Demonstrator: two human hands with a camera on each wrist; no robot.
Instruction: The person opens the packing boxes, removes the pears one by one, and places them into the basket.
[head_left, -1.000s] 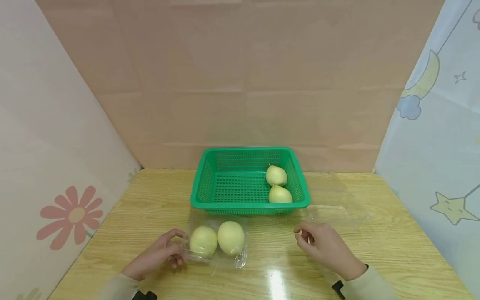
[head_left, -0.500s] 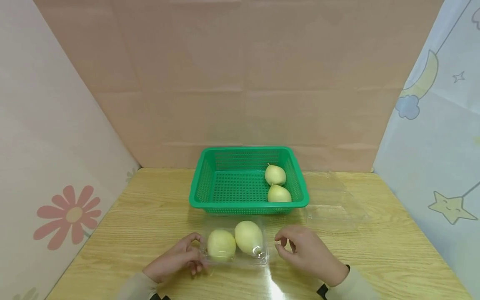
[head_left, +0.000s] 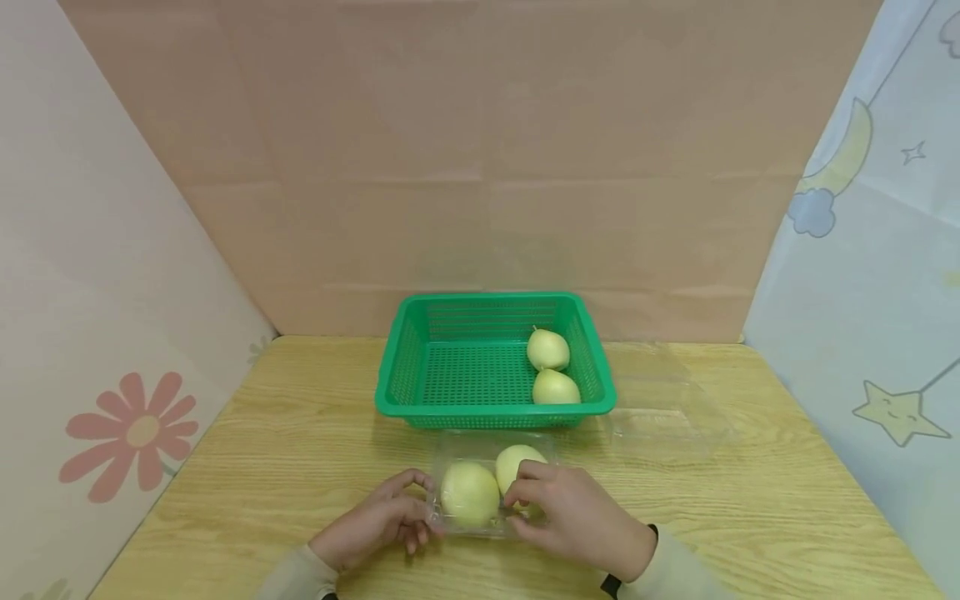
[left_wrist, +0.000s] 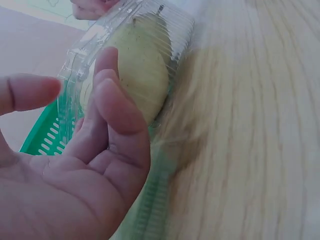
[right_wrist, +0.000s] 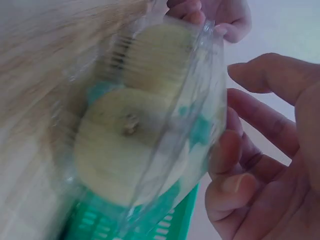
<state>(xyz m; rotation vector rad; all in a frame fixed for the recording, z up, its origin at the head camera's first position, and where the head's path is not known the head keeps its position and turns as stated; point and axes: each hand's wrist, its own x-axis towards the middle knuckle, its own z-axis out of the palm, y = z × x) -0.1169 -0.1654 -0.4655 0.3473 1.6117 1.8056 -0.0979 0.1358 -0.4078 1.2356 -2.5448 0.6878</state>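
Clear plastic forms the box [head_left: 467,447], which appears to rest on the table [head_left: 262,467], at 6 o'clock from the green basket [head_left: 491,410]. Two pears [head_left: 470,495] lie inside, side by side.

State of hands: the left hand [head_left: 375,521] stands at the box's 9 o'clock end, fingers loosely bent, thumb and fingers apart; whether it bears on the plastic cannot be told. The right hand [head_left: 581,517] stands at 4 o'clock, fingers loosely curved, clamped on nothing; contact cannot be confirmed.

Handling (judged): wall thin, springy and easily dented; surface slick. The fruit should supply nearly all the weight and may roll or shift if the box tilts. Pears bruise; do not squeeze through the wall.

Grip points: support the 9 and 3 o'clock ends together, low on the walls. For opening, the rim [right_wrist: 172,120] offers the stiffest edge for a fingertip pinch.
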